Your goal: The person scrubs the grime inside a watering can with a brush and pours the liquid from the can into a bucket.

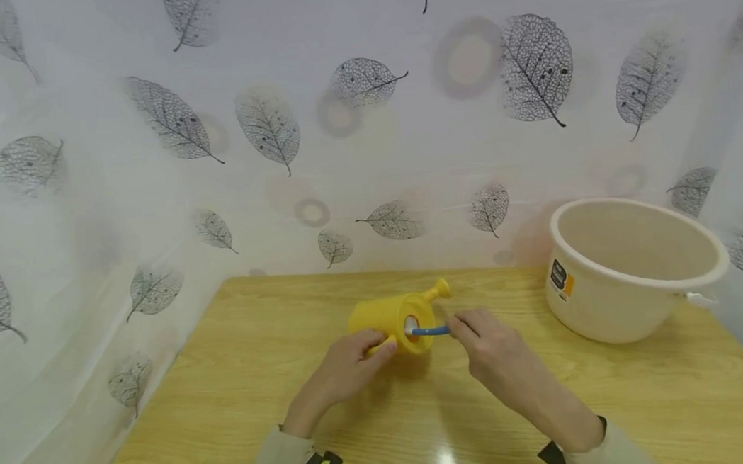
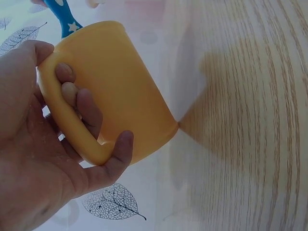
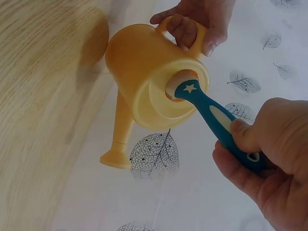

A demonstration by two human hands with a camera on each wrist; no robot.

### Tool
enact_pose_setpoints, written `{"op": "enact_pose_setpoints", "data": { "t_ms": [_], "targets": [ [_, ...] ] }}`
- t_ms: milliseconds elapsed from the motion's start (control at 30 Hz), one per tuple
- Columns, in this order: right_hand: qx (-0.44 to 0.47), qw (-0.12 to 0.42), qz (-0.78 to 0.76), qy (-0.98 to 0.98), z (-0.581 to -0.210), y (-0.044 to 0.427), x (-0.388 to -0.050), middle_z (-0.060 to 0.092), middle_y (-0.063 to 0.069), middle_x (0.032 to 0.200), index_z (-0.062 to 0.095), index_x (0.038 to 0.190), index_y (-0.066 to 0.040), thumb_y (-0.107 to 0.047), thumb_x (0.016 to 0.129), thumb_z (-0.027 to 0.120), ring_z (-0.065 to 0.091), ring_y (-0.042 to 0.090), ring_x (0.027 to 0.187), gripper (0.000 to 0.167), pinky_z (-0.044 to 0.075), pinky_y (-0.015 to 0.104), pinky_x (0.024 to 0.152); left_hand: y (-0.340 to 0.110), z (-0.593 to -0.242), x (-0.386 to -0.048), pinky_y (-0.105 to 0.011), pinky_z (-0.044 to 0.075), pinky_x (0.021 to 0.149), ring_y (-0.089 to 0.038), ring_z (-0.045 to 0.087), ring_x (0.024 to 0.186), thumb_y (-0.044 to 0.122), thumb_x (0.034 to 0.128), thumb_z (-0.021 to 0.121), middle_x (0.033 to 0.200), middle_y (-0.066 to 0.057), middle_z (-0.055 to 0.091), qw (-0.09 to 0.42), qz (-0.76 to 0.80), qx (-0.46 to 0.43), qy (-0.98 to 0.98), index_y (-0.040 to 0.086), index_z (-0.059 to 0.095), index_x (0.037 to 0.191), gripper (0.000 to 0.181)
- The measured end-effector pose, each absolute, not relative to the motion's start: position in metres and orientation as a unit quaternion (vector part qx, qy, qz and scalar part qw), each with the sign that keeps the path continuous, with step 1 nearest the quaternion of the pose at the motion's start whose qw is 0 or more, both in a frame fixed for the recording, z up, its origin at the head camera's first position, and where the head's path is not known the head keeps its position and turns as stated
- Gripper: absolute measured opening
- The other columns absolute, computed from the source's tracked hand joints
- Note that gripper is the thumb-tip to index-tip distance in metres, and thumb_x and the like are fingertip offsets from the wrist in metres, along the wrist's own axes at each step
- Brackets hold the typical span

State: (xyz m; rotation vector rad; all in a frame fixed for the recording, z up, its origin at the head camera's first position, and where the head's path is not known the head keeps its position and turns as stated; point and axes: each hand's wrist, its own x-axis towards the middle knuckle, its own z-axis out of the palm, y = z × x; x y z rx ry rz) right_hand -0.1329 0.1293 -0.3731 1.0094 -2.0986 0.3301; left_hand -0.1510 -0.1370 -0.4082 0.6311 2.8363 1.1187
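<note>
A yellow watering can (image 1: 383, 314) is tilted on its side, its opening turned to the right and its spout (image 3: 122, 130) pointing away from me. In the left wrist view its base edge seems to meet the table. My left hand (image 1: 348, 365) grips the can's looped handle (image 2: 62, 110), fingers curled through it. My right hand (image 1: 497, 352) pinches the end of a blue handle with a star (image 3: 219, 115). That utensil's whitish head (image 3: 178, 82) is at the can's opening, partly inside, so its kind cannot be told.
A large cream bucket (image 1: 612, 309) with a label stands at the right of the wood-grain table (image 1: 257, 352). Behind and at the left hangs a white sheet with leaf prints (image 1: 373, 154). Dark straps circle both wrists.
</note>
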Motion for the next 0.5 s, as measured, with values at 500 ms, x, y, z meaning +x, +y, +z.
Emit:
{"op": "enact_pose_setpoints", "data": {
  "t_ms": [500],
  "targets": [
    [0.39,0.431,0.183,-0.793,-0.365,0.14,-0.137,0.07,0.012,0.094,0.071,0.102,0.004,-0.005,0.096,0.065,0.07,0.022,0.081,0.011,0.06,0.027,0.071,-0.143,-0.407,-0.153,-0.024,0.04,0.065,-0.006,0.045,0.069,0.046,0.1059,0.051,0.073,0.01,0.048,0.013,0.395,0.18,0.901,0.021,0.053,0.078,0.037]
  ]
}}
